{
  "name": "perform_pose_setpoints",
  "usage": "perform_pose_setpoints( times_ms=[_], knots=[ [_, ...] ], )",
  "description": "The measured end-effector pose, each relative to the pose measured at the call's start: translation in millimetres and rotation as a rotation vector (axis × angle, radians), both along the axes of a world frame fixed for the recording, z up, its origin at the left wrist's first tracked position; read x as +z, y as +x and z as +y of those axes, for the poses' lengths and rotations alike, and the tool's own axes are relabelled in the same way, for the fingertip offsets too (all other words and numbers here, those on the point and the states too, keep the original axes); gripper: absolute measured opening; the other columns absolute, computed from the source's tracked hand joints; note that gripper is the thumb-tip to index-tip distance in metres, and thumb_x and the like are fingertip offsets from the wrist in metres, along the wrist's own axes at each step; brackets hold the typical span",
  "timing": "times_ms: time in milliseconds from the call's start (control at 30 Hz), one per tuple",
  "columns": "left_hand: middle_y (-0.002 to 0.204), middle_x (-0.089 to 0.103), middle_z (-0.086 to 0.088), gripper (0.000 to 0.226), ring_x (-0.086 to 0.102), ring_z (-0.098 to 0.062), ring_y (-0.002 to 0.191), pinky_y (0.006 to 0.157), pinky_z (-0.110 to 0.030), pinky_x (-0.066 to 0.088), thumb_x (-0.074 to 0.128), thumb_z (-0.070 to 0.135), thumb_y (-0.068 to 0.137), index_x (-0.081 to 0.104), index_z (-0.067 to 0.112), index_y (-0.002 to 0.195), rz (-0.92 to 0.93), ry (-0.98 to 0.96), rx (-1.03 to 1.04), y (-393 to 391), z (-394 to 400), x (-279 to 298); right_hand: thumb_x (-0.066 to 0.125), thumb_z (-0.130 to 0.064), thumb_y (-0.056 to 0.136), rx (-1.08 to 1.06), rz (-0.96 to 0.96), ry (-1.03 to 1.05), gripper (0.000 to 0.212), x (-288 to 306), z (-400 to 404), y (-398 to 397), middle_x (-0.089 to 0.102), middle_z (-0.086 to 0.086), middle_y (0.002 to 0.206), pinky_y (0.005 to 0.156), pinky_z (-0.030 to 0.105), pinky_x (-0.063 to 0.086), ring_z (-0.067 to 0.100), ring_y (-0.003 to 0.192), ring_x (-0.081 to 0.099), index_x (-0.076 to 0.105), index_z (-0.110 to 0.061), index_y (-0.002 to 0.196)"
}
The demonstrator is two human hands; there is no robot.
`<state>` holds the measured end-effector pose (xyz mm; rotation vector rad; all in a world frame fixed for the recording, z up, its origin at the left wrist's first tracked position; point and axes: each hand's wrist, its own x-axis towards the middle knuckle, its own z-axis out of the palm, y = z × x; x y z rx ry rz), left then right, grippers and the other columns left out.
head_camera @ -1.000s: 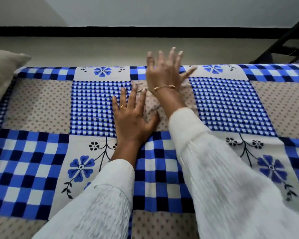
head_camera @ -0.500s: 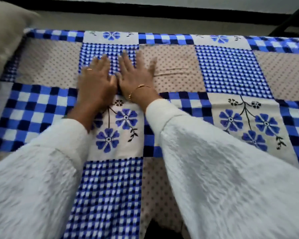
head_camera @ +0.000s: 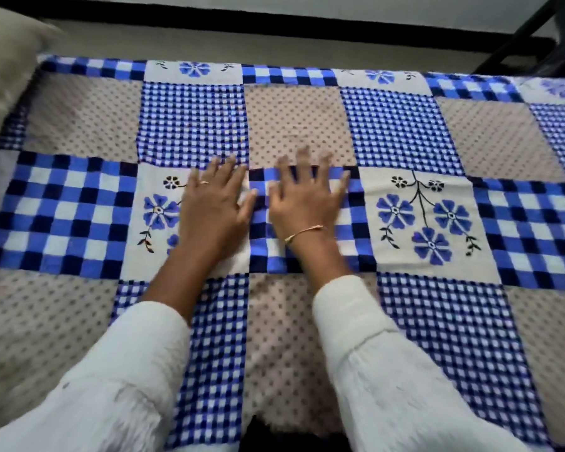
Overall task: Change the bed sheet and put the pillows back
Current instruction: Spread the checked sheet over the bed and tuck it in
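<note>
Both hands lie flat, palms down, on the bed sheet [head_camera: 405, 132], side by side with a narrow gap between the thumbs. The left hand [head_camera: 214, 207], with a ring on 1 finger, rests on a white flowered square; the right hand [head_camera: 305, 202], fingers spread and a thin bangle [head_camera: 304, 233] at the wrist, presses on a blue checked square. The sheet spreads out on all sides of the hands. A beige pillow [head_camera: 4, 70] sits far to the left, beyond the left hand.

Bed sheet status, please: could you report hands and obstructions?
Left hand and right hand flat, fingers spread. Bed sheet laid out. Pillow at left edge; nothing blocking.
</note>
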<state>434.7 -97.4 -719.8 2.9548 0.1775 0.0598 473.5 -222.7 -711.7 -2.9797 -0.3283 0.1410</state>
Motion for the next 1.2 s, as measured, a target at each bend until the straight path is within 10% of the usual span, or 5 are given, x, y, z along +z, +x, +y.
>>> perform_pose_setpoints(
  times_ms=[200, 333, 600, 967, 1200],
  knots=[
    [0.156, 0.018, -0.01, 0.053, 0.011, -0.03, 0.144, 0.113, -0.053, 0.007, 0.022, 0.035, 0.101, 0.028, 0.007, 0.146, 0.057, 0.081, 0.322, -54, 54, 4, 0.029, -0.031, 0.098, 0.507, 0.108, 0.095, 0.056, 5, 67, -75, 0.006, 0.001, 0.158, 0.112, 0.057, -0.005, 0.022, 0.145, 0.001, 0.015, -0.016, 0.149],
    [0.138, 0.043, -0.026, 0.07, 0.027, -0.042, 0.136, 0.111, -0.051, 0.018, 0.014, 0.044, 0.092, 0.052, -0.005, 0.124, -0.115, -0.055, 0.205, -70, 17, 25, 0.047, -0.012, 0.081, 0.241, -0.174, 0.62, 0.034, 20, 29, -77, 0.064, 0.014, 0.118, 0.103, 0.058, 0.031, 0.028, 0.105, 0.062, 0.067, -0.005, 0.109],
    [0.153, 0.024, -0.003, 0.069, 0.02, -0.026, 0.142, 0.114, -0.046, 0.011, 0.018, 0.053, 0.089, 0.033, 0.014, 0.144, 0.023, -0.043, -0.084, -142, -18, 1, 0.019, -0.046, 0.098, 0.098, 0.066, -0.031, 0.054, 5, -34, -117, -0.007, -0.004, 0.158, 0.11, 0.057, -0.009, 0.029, 0.144, -0.011, 0.005, -0.033, 0.149],
    [0.132, 0.049, -0.024, 0.061, 0.038, -0.043, 0.128, 0.104, -0.061, 0.026, 0.028, 0.039, 0.085, 0.052, -0.003, 0.121, 0.095, 0.077, 0.316, -276, 45, 20, 0.037, -0.028, 0.081, 0.313, -0.125, 0.411, 0.046, 15, 30, -271, 0.058, 0.009, 0.129, 0.1, 0.055, 0.036, 0.026, 0.126, 0.049, 0.065, -0.018, 0.116],
    [0.129, 0.056, -0.018, 0.051, 0.047, -0.038, 0.125, 0.106, -0.042, 0.024, 0.04, 0.032, 0.086, 0.057, -0.001, 0.122, -0.065, -0.084, -0.25, -264, -55, 24, 0.034, -0.034, 0.084, -0.008, -0.184, 0.045, 0.051, -7, -57, -265, 0.053, 0.011, 0.135, 0.099, 0.058, 0.034, 0.036, 0.124, 0.049, 0.059, -0.015, 0.125]
  ],
)
